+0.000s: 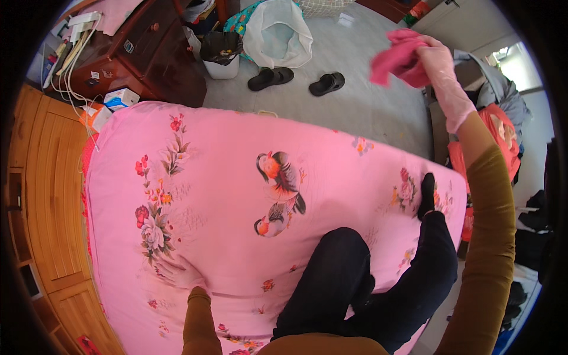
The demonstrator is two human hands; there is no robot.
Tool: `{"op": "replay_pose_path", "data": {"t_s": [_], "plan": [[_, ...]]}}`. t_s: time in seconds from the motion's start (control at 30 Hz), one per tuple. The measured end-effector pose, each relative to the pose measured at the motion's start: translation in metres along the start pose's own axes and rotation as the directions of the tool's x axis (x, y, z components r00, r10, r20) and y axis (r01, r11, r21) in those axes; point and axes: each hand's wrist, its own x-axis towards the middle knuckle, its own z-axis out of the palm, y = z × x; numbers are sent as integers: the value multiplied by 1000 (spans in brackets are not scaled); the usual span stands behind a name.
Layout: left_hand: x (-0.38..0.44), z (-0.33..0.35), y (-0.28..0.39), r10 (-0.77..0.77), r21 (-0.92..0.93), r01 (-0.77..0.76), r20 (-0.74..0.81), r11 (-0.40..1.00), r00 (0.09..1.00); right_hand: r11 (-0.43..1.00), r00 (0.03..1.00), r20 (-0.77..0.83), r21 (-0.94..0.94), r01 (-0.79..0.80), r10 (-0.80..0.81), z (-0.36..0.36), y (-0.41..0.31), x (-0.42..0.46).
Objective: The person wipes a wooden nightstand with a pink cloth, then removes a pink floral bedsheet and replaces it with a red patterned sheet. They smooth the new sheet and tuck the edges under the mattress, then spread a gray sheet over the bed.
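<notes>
Raised out past the far right side of the bed, my right hand (437, 55) grips a crumpled pink cloth (399, 60) that hangs over the floor. A thin, translucent pinkish glove covers that hand and wrist. My left hand (177, 271), also in a thin glove, lies flat with fingers spread on the pink bed sheet (226, 177). Beside its fingertips is a printed rose cluster. Two printed mandarin ducks mark the middle of the sheet. My legs in dark trousers (333, 275) rest on the bed, and one black sock (427, 195) shows.
A wooden headboard (57, 191) borders the left. Tissue boxes (120, 98) and white cables sit by a dark red cabinet (146, 57). On the floor are black slippers (327, 84), a bin (222, 66) and a white bag (277, 40). Clothes (497, 133) are piled at right.
</notes>
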Motion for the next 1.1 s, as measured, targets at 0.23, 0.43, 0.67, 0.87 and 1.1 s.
{"op": "replay_pose_path", "data": {"t_s": [0.23, 0.43, 0.67, 0.87, 1.1], "plan": [[0, -8, -4, -56, 110, 50, 54, 993, 997, 950, 989, 136, -298, 89, -50, -49, -94, 78], [6, -20, 16, -62, 113, 53, 73, 992, 995, 959, 997, 6, -276, -67, 71, -185, -65, 101], [0, -3, -3, -30, 103, 34, -45, 994, 999, 994, 956, -274, -16, -111, 103, -250, 18, 49], [2, -16, 7, 0, 133, 1, -7, 991, 1000, 964, 956, -134, 81, -252, 261, -186, 234, 19], [-6, -33, 70, -376, -18, 395, 273, 918, 885, 741, 909, 81, 553, -382, 408, -42, 242, 32]]}}
